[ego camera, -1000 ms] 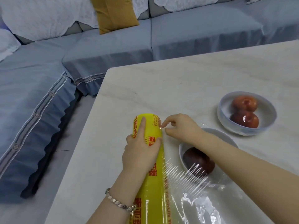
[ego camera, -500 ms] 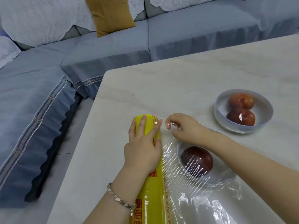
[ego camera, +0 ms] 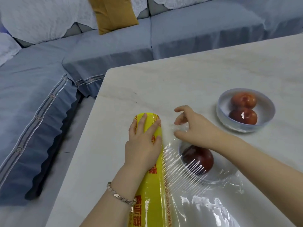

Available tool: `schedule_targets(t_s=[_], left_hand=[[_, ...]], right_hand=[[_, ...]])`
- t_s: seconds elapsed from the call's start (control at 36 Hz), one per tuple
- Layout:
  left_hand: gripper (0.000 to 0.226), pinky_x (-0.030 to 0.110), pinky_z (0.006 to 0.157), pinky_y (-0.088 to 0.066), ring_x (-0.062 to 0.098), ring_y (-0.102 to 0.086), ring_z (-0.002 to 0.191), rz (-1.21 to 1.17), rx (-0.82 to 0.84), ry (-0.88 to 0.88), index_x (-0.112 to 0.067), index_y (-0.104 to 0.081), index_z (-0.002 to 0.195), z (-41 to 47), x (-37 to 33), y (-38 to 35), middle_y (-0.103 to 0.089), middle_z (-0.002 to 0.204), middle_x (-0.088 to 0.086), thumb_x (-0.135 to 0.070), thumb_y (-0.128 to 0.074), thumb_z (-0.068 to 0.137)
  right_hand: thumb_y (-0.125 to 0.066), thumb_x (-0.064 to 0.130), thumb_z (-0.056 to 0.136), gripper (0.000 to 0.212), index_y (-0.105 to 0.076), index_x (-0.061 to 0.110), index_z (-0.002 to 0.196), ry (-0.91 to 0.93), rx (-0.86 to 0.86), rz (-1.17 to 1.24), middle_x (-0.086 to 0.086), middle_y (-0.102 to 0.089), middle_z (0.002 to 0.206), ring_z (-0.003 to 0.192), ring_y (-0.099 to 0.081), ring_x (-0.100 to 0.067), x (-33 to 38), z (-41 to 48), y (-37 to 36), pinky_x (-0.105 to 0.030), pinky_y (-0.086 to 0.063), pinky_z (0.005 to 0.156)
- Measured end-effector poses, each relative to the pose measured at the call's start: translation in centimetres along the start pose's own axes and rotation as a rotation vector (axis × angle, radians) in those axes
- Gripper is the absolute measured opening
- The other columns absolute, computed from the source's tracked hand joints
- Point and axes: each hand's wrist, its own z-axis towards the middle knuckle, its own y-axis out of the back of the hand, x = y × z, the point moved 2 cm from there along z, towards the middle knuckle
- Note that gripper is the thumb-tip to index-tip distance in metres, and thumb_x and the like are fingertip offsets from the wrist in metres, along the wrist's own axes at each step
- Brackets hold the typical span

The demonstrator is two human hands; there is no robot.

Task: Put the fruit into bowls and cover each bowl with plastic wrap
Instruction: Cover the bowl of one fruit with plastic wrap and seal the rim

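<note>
Head view: my left grip point(ego camera: 142, 145) presses flat on the yellow roll point(ego camera: 150, 202), red print unreadable; right grip point(ego camera: 195, 128) half-spread at the film point(ego camera: 177, 167), hold unclear; bowl point(ego camera: 180, 149) beneath its wrist.

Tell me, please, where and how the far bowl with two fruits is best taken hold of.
Cup the bowl by its outer wall from above, holding low on opposite sides. The round wall curves in toward the base, and film seems stretched over the rim, so pinching there might tear it.

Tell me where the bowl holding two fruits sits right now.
Head view: the two-fruit bowl stands on the right side of the table, beyond the right hand and the one-fruit bowl.
</note>
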Motion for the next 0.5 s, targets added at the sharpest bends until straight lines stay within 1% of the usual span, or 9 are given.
schedule_targets(t_s=[0.06, 0.11, 0.14, 0.19, 0.25, 0.28, 0.39, 0.44, 0.5], left_hand=[[0.044, 0.038, 0.104, -0.034, 0.009, 0.010, 0.144, -0.055, -0.016, -0.012, -0.047, -0.028, 0.140, -0.1, 0.2, 0.0, 0.000, 0.157, -0.018, -0.036, -0.035, 0.098], [0.044, 0.039, 0.104, -0.033, 0.007, 0.009, 0.144, -0.086, -0.025, -0.029, -0.046, -0.030, 0.140, -0.2, 0.4, -0.1, -0.002, 0.158, -0.017, -0.033, -0.034, 0.098], [0.045, 0.039, 0.104, -0.033, 0.007, 0.009, 0.144, -0.107, -0.031, -0.037, -0.045, -0.031, 0.140, -0.2, 0.4, -0.1, -0.003, 0.158, -0.017, -0.031, -0.034, 0.098], [0.045, 0.039, 0.105, -0.031, 0.006, 0.007, 0.144, -0.158, -0.049, -0.042, -0.043, -0.033, 0.139, -0.2, 0.4, -0.1, -0.006, 0.157, -0.017, -0.026, -0.035, 0.097], [0.043, 0.038, 0.104, -0.030, 0.004, 0.004, 0.144, -0.209, -0.065, -0.028, -0.040, -0.036, 0.135, -0.2, 0.4, 0.0, -0.010, 0.157, -0.017, -0.022, -0.038, 0.096], [0.039, 0.038, 0.102, -0.031, 0.004, 0.003, 0.144, -0.230, -0.071, -0.015, -0.037, -0.037, 0.132, -0.3, 0.5, 0.1, -0.011, 0.156, -0.017, -0.022, -0.039, 0.096], [0.034, 0.029, 0.083, -0.033, 0.013, -0.023, 0.140, -0.290, -0.101, 0.047, -0.025, -0.032, 0.126, -0.3, 0.9, 0.2, -0.017, 0.155, -0.012, -0.023, -0.043, 0.094], [0.041, 0.027, 0.080, -0.032, 0.014, -0.034, 0.132, -0.307, -0.115, 0.054, -0.024, -0.030, 0.132, -0.3, 1.2, 0.2, -0.020, 0.154, -0.012, -0.025, -0.044, 0.094], [0.049, 0.028, 0.082, -0.035, 0.014, -0.035, 0.132, -0.323, -0.121, 0.042, -0.027, -0.025, 0.138, -0.2, 1.6, 0.1, -0.021, 0.154, -0.011, -0.027, -0.045, 0.094]], right_hand=[[-0.062, 0.011, 0.076, 0.058, -0.042, 0.015, 0.131, 0.002, -0.081, 0.045, 0.003, -0.055, 0.111, 0.106, -0.050, -0.008, 1.0, -0.1, 0.2, -0.013, -0.032, 0.082], [-0.060, 0.015, 0.077, 0.054, -0.048, 0.013, 0.129, 0.056, -0.133, 0.048, -0.002, -0.053, 0.124, 0.115, -0.046, -0.007, 2.4, -0.4, 0.4, -0.010, -0.028, 0.089], [-0.059, 0.022, 0.075, 0.053, -0.052, 0.012, 0.127, 0.081, -0.105, -0.009, -0.004, -0.052, 0.127, 0.119, -0.045, -0.011, 2.9, -0.4, 0.2, -0.012, -0.027, 0.094], [-0.058, 0.039, 0.069, 0.055, -0.061, 0.013, 0.117, 0.095, 0.072, -0.287, -0.007, -0.055, 0.123, 0.120, -0.049, -0.019, 3.4, -0.3, -1.0, -0.022, -0.031, 0.104], [-0.060, 0.046, 0.072, 0.046, -0.066, 0.014, 0.104, 0.068, 0.260, -0.569, -0.009, -0.060, 0.111, 0.110, -0.055, -0.026, 3.3, -0.4, -2.3, -0.033, -0.040, 0.098], [-0.060, 0.047, 0.074, 0.045, -0.066, 0.014, 0.103, 0.057, 0.302, -0.619, -0.008, -0.060, 0.109, 0.107, -0.055, -0.026, 3.3, -0.5, -2.7, -0.035, -0.041, 0.096], [-0.060, 0.043, 0.076, 0.044, -0.060, 0.015, 0.109, 0.054, 0.264, -0.604, -0.006, -0.059, 0.113, 0.106, -0.054, -0.023, 3.1, -0.5, -2.9, -0.032, -0.040, 0.093], [-0.058, 0.046, 0.075, 0.042, -0.064, 0.014, 0.102, 0.033, 0.237, -0.599, -0.007, -0.062, 0.106, 0.099, -0.058, -0.024, 3.0, -0.5, -2.9, -0.032, -0.044, 0.086], [-0.056, 0.048, 0.075, 0.041, -0.067, 0.011, 0.089, 0.039, 0.228, -0.623, -0.009, -0.065, 0.095, 0.089, -0.060, -0.026, 2.9, -0.4, -3.2, -0.032, -0.045, 0.077]])
